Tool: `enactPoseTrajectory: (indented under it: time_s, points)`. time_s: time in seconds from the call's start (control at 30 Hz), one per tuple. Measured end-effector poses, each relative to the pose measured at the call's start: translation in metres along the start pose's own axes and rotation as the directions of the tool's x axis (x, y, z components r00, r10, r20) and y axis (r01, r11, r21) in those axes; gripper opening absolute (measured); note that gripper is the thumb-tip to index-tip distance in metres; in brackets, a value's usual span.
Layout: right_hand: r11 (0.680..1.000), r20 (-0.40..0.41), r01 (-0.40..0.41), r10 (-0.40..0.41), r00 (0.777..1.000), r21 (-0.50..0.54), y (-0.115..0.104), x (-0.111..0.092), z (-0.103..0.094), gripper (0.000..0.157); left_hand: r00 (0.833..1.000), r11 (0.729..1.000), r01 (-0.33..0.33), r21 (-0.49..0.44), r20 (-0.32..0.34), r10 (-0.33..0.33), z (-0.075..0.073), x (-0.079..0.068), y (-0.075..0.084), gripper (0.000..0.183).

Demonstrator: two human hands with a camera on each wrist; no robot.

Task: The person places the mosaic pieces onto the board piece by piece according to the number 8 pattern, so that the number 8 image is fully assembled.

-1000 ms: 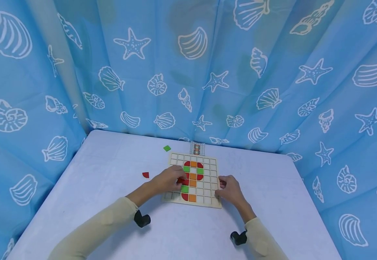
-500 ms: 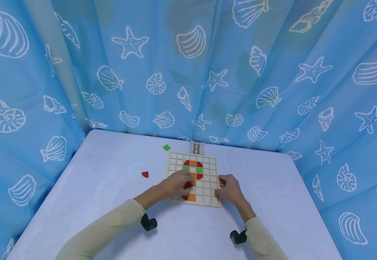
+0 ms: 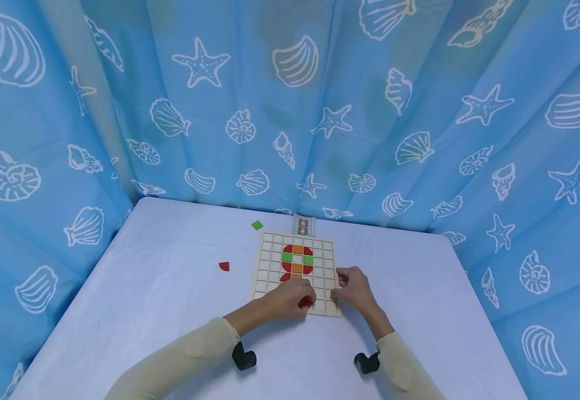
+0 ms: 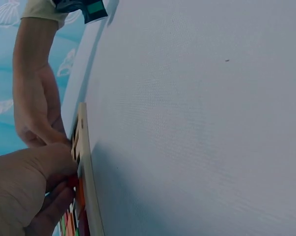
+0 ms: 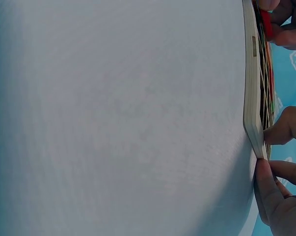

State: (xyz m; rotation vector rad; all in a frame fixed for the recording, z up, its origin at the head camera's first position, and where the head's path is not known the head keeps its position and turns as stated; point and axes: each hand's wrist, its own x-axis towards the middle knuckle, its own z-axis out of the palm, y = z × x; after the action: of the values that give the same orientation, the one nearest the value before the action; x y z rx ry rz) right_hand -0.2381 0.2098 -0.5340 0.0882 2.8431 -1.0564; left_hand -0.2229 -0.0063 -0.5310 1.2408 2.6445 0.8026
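My left hand (image 3: pixel 290 300) pinches a red tile (image 3: pixel 305 303) low over the near edge of a pale wooden grid board (image 3: pixel 269 261). In the right wrist view the red tile (image 5: pixel 266 24) stands on edge between thumb and fingers. My right hand (image 3: pixel 355 290) grips the board's right edge, thumb on the face and fingers along the side. Red quarter-round tiles (image 3: pixel 308 269), green tiles (image 3: pixel 287 257) and orange tiles (image 3: pixel 297 249) form a ring on the board, with more just below. The left hand hides the lower rows.
Left of the board lie a loose red quarter-round tile (image 3: pixel 224 266) and a green tile (image 3: pixel 257 225). A printed pattern card (image 3: pixel 303 225) lies beyond the board's far edge. A blue shell-print curtain (image 3: pixel 240 161) rises behind the white table (image 3: pixel 180 266).
My left hand, still pinching the red tile, has moved right and nearer across the board, uncovering the upper-left tiles. The right hand has stayed at the edge.
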Motion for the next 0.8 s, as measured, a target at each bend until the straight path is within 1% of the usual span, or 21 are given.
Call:
enactPoseTrajectory:
  time_s: [0.17, 0.43, 0.53, 0.7, 0.8]
  points:
    - [1.000, -0.003, -0.003, 0.003, 1.000, 0.003, -0.0002, -0.0007, 0.0000, 0.066, 1.000, 0.999, 0.013, 0.029, 0.000, -0.013, 0.0017, 0.0023, 0.0014, 0.023]
    - [1.000, 0.000, -0.012, 0.012, 1.000, 0.003, -0.0003, -0.0004, 0.0007, 0.066, 1.000, 0.999, 0.023, 0.041, -0.010, -0.023, 0.0047, 0.0032, 0.0023, 0.022]
    - [1.000, 0.004, -0.009, 0.009, 1.000, 0.007, -0.0001, -0.0008, 0.0012, 0.066, 0.999, 0.998, 0.037, 0.059, -0.032, -0.035, 0.0071, 0.0031, 0.0032, 0.022]
    - [1.000, -0.002, -0.006, 0.006, 1.000, 0.011, 0.0003, -0.0009, 0.0008, 0.066, 0.995, 0.992, 0.054, 0.115, -0.092, -0.044, 0.0100, 0.0031, 0.0062, 0.017]
    - [1.000, -0.005, 0.000, 0.000, 1.000, 0.011, -0.0002, -0.0008, -0.0004, 0.066, 0.993, 0.991, 0.060, 0.123, -0.105, -0.047, 0.0100, 0.0031, 0.0073, 0.016]
